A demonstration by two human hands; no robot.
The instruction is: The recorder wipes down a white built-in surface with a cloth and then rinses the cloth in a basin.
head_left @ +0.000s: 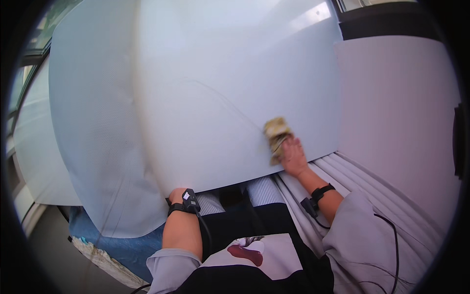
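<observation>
My right hand point(293, 157) presses a yellow and brown patterned cloth point(277, 130) against the white tabletop point(210, 132), close to its near edge. The fingers lie over the cloth's right side, a little blurred. My left hand point(177, 194) is at the near edge of the table, by the border of a pale blue-grey sheet; its fingers are hidden behind the wrist and the black band. A faint curved line runs over the tabletop toward the cloth.
The pale blue-grey sheet point(98, 122) drapes over the table's left side. Blue fabric point(122, 250) hangs below it. A pinkish-white panel point(396, 108) stands at the right, above white pleated fabric point(352, 176). Black cables point(395, 245) run from my wrist bands.
</observation>
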